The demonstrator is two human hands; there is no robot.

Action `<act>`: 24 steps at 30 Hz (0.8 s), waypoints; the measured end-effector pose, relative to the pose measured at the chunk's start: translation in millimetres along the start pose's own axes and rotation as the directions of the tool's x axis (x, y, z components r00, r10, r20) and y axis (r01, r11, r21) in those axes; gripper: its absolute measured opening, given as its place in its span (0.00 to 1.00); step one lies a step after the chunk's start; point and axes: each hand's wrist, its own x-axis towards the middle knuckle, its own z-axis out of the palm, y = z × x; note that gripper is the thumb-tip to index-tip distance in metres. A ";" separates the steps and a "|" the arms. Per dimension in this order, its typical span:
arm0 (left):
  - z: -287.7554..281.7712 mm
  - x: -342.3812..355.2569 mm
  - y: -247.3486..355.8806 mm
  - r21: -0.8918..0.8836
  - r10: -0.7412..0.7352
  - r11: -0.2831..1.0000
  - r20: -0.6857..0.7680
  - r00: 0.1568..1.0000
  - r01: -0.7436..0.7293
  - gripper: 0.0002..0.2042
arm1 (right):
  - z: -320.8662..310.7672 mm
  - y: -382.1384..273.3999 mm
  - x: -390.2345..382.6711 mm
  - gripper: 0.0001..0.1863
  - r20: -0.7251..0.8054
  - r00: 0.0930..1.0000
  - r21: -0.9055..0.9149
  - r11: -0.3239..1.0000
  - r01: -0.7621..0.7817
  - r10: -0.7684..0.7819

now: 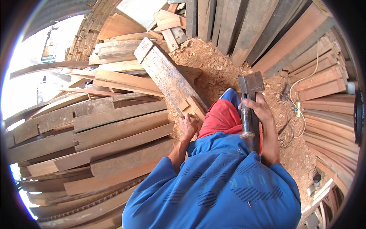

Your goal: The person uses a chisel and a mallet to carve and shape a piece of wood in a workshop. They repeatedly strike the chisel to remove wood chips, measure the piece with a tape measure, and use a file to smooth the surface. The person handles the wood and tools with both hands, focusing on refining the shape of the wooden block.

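My right hand is closed around a dark metal tool with a flat, squarish head and a long tubular shaft, held upright in front of my body. My left hand has curled fingers at a small light wooden piece on the lower end of a long, weathered plank; what those fingers hold is too small to make out. The plank slants away from me to the upper left, beside my red-clad leg and blue shoe.
Stacked boards crowd the left side. Upright planks line the back, and more timber leans at the right. A pale cord runs down to the floor, which is strewn with shavings. Offcuts lie at the back.
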 end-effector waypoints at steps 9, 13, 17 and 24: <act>-61.1 -25.6 88.7 -0.458 0.680 0.483 -0.341 0.649 -0.746 0.45 | 102.0 -13.6 -5.6 0.31 -0.093 0.994 -0.099 0.992 -0.074 0.065; -121.4 -29.7 127.2 -0.365 0.828 0.145 -0.464 0.315 -0.919 0.28 | 140.5 -15.7 8.8 0.31 -0.077 0.997 -0.108 0.994 -0.012 0.003; -155.1 12.7 134.9 -0.631 0.629 0.032 -0.590 0.506 -0.775 0.08 | 156.0 -40.0 12.3 0.23 -0.001 0.982 -0.275 0.944 0.181 -0.189; -132.2 97.7 134.3 -0.793 0.584 0.388 -0.184 0.791 -0.471 0.06 | 148.1 -29.8 -2.7 0.11 -0.099 0.895 -0.109 0.898 0.426 -0.436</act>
